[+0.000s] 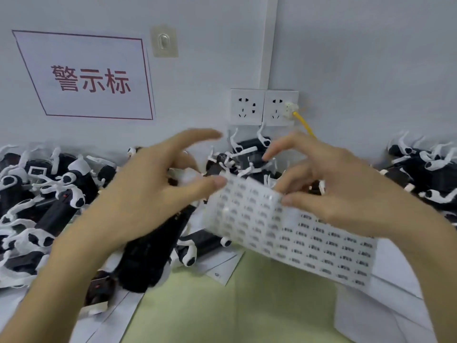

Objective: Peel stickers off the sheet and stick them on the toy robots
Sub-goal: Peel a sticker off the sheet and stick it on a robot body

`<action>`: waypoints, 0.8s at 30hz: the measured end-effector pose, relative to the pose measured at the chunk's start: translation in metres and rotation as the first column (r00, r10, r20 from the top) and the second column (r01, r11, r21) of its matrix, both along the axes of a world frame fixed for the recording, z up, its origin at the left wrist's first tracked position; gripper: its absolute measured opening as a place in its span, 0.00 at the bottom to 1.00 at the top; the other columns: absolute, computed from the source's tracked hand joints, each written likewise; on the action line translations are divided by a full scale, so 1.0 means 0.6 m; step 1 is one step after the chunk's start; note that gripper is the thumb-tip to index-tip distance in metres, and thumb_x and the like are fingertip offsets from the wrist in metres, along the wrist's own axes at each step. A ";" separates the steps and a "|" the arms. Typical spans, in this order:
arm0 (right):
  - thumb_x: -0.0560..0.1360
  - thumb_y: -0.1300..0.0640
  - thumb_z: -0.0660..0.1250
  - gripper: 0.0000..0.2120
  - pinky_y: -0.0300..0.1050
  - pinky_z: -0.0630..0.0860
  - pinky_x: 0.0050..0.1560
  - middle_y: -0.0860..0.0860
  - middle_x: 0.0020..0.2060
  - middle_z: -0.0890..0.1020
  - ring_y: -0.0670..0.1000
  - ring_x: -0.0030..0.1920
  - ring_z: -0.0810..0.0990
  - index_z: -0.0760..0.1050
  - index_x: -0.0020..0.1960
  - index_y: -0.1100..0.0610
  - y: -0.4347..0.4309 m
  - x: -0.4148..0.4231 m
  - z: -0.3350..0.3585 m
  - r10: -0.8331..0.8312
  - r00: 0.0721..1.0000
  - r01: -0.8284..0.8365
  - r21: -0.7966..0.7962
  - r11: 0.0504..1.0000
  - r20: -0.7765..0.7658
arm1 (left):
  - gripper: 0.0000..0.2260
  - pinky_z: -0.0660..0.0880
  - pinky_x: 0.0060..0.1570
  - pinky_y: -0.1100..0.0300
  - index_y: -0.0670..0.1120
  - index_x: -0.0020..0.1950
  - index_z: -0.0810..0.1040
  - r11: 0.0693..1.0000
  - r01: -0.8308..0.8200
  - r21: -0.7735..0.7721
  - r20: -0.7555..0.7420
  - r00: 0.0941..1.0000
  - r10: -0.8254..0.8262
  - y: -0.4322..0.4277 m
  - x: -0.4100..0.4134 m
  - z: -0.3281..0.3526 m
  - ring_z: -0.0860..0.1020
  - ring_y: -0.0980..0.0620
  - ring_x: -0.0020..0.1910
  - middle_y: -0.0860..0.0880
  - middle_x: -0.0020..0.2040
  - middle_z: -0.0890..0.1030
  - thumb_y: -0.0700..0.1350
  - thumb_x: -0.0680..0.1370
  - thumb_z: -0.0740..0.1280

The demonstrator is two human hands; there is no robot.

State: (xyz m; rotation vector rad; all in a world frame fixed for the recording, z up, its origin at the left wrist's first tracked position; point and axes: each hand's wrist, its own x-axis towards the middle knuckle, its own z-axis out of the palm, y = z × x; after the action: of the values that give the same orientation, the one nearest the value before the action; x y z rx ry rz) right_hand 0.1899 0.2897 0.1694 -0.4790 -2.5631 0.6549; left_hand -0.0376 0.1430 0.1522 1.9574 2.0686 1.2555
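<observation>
The green bench [222, 305] carries heaps of black-and-white toy robots [49, 194] along the wall, left, far and right. The sticker sheet [309, 241] hangs in the air above the near right of the bench. The right hand [351, 191] pinches its upper edge, thumb [290, 200] on the printed face and fingers behind. The left hand [148, 199] has index and thumb spread, and its thumb tip [215, 182] is at the sheet's far left corner. One dark toy robot [146, 258] sits under that palm; whether the hidden fingers hold it I cannot tell. Held by one edge only, the sheet can flex away, so a lifted sticker may fold onto itself or cling to a finger.
</observation>
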 end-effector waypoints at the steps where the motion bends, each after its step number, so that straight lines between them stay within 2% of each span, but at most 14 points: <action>1: 0.75 0.64 0.74 0.27 0.45 0.78 0.48 0.39 0.42 0.86 0.43 0.44 0.84 0.68 0.58 0.36 -0.008 -0.004 -0.001 0.023 0.997 -0.024 0.005 1.000 0.071 | 0.26 0.78 0.48 0.53 0.72 0.68 0.71 0.997 -0.041 -0.059 -0.122 0.992 0.034 -0.001 0.012 0.000 0.83 0.58 0.47 0.59 0.46 0.86 0.73 0.70 0.64; 2: 0.75 0.65 0.74 0.27 0.44 0.79 0.49 0.38 0.42 0.86 0.42 0.45 0.84 0.68 0.58 0.37 -0.016 -0.008 -0.004 0.043 0.993 -0.046 0.020 0.999 0.114 | 0.27 0.78 0.50 0.55 0.74 0.67 0.71 0.988 -0.096 -0.120 -0.248 0.967 0.064 0.001 0.027 -0.002 0.82 0.61 0.49 0.63 0.48 0.85 0.76 0.68 0.61; 4: 0.75 0.66 0.73 0.27 0.44 0.79 0.51 0.37 0.41 0.85 0.41 0.46 0.83 0.67 0.57 0.37 -0.029 -0.017 -0.010 0.060 0.988 -0.070 0.063 0.996 0.143 | 0.27 0.76 0.48 0.57 0.74 0.64 0.73 0.960 -0.176 -0.218 -0.420 0.905 0.070 0.012 0.054 -0.012 0.79 0.62 0.45 0.63 0.46 0.84 0.78 0.67 0.56; 6: 0.74 0.65 0.73 0.27 0.44 0.78 0.49 0.36 0.41 0.84 0.39 0.45 0.82 0.67 0.57 0.36 -0.035 -0.025 -0.018 0.046 0.989 -0.066 0.134 0.989 0.142 | 0.22 0.73 0.43 0.56 0.70 0.58 0.79 0.945 -0.167 -0.282 -0.429 0.903 0.032 0.023 0.066 -0.024 0.75 0.61 0.38 0.60 0.38 0.80 0.74 0.69 0.58; 8: 0.74 0.64 0.73 0.26 0.42 0.77 0.45 0.35 0.40 0.83 0.38 0.43 0.80 0.68 0.57 0.36 -0.035 -0.032 -0.025 0.006 0.992 -0.033 0.210 0.977 0.125 | 0.17 0.74 0.42 0.55 0.63 0.50 0.82 0.946 -0.089 -0.311 -0.354 0.935 -0.028 0.029 0.062 -0.031 0.74 0.59 0.36 0.56 0.36 0.79 0.71 0.72 0.61; 10: 0.74 0.62 0.74 0.22 0.42 0.75 0.46 0.36 0.41 0.83 0.39 0.43 0.80 0.71 0.55 0.39 -0.035 -0.037 -0.029 -0.033 0.999 0.025 0.249 0.968 0.028 | 0.14 0.74 0.39 0.54 0.58 0.42 0.83 0.955 0.052 -0.292 -0.166 0.981 -0.104 0.033 0.050 -0.034 0.74 0.56 0.33 0.55 0.34 0.79 0.66 0.76 0.65; 11: 0.73 0.62 0.75 0.20 0.42 0.73 0.50 0.37 0.42 0.83 0.40 0.45 0.80 0.74 0.54 0.40 -0.034 -0.040 -0.030 -0.055 0.997 0.069 0.293 0.954 -0.057 | 0.13 0.72 0.37 0.55 0.56 0.40 0.83 0.957 0.121 -0.263 -0.054 0.989 -0.140 0.034 0.045 -0.033 0.72 0.56 0.32 0.55 0.32 0.78 0.62 0.77 0.68; 13: 0.70 0.59 0.78 0.16 0.45 0.66 0.61 0.39 0.46 0.82 0.43 0.51 0.78 0.79 0.51 0.44 -0.033 -0.047 -0.033 -0.098 0.956 0.215 0.433 0.876 -0.276 | 0.11 0.69 0.37 0.57 0.54 0.40 0.85 0.964 0.195 -0.178 0.146 0.974 -0.171 0.035 0.038 -0.033 0.73 0.54 0.33 0.55 0.32 0.79 0.54 0.80 0.71; 15: 0.69 0.57 0.78 0.11 0.47 0.62 0.64 0.44 0.48 0.81 0.47 0.55 0.76 0.82 0.49 0.49 -0.034 -0.053 -0.036 -0.111 0.884 0.343 0.471 0.812 -0.454 | 0.09 0.71 0.43 0.56 0.51 0.44 0.87 0.980 0.186 -0.075 0.286 0.945 -0.158 0.038 0.033 -0.035 0.78 0.48 0.38 0.52 0.38 0.84 0.49 0.81 0.70; 16: 0.70 0.56 0.78 0.08 0.48 0.63 0.64 0.45 0.48 0.81 0.48 0.54 0.76 0.82 0.48 0.50 -0.035 -0.055 -0.038 -0.107 0.863 0.363 0.459 0.811 -0.495 | 0.08 0.72 0.46 0.57 0.50 0.46 0.88 0.984 0.175 -0.022 0.344 0.926 -0.157 0.039 0.031 -0.036 0.81 0.48 0.41 0.50 0.41 0.85 0.48 0.81 0.69; 18: 0.72 0.55 0.78 0.06 0.48 0.66 0.63 0.44 0.47 0.81 0.47 0.52 0.79 0.83 0.48 0.50 -0.035 -0.059 -0.041 -0.100 0.860 0.335 0.405 0.851 -0.501 | 0.09 0.72 0.46 0.67 0.51 0.46 0.87 0.981 0.180 0.068 0.399 0.896 -0.192 0.042 0.030 -0.037 0.82 0.56 0.43 0.53 0.42 0.86 0.46 0.82 0.69; 20: 0.74 0.54 0.78 0.05 0.48 0.70 0.61 0.43 0.46 0.82 0.45 0.51 0.81 0.85 0.49 0.50 -0.035 -0.064 -0.045 -0.095 0.869 0.282 0.328 0.902 -0.485 | 0.09 0.72 0.45 0.71 0.51 0.47 0.86 0.968 0.219 0.124 0.388 0.887 -0.250 0.043 0.034 -0.037 0.82 0.59 0.43 0.55 0.42 0.86 0.43 0.82 0.68; 22: 0.74 0.55 0.77 0.05 0.40 0.74 0.58 0.43 0.46 0.83 0.43 0.50 0.81 0.85 0.49 0.52 -0.035 -0.065 -0.045 -0.092 0.856 0.238 0.230 0.944 -0.510 | 0.07 0.76 0.48 0.66 0.49 0.53 0.86 0.952 0.256 0.166 0.382 0.874 -0.302 0.047 0.039 -0.039 0.85 0.55 0.47 0.50 0.45 0.87 0.43 0.83 0.68; 24: 0.73 0.56 0.77 0.05 0.33 0.74 0.55 0.43 0.45 0.84 0.44 0.50 0.82 0.85 0.49 0.52 -0.034 -0.065 -0.045 -0.100 0.837 0.215 0.155 0.964 -0.537 | 0.07 0.79 0.50 0.57 0.48 0.56 0.85 0.946 0.264 0.188 0.378 0.869 -0.318 0.049 0.042 -0.042 0.85 0.50 0.49 0.48 0.47 0.87 0.44 0.83 0.68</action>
State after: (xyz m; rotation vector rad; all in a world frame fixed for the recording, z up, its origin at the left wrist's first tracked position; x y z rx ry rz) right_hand 0.1511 0.2696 0.1426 -0.3713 -2.0131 0.3795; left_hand -0.0123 0.1726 0.1268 1.7732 1.4679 1.5906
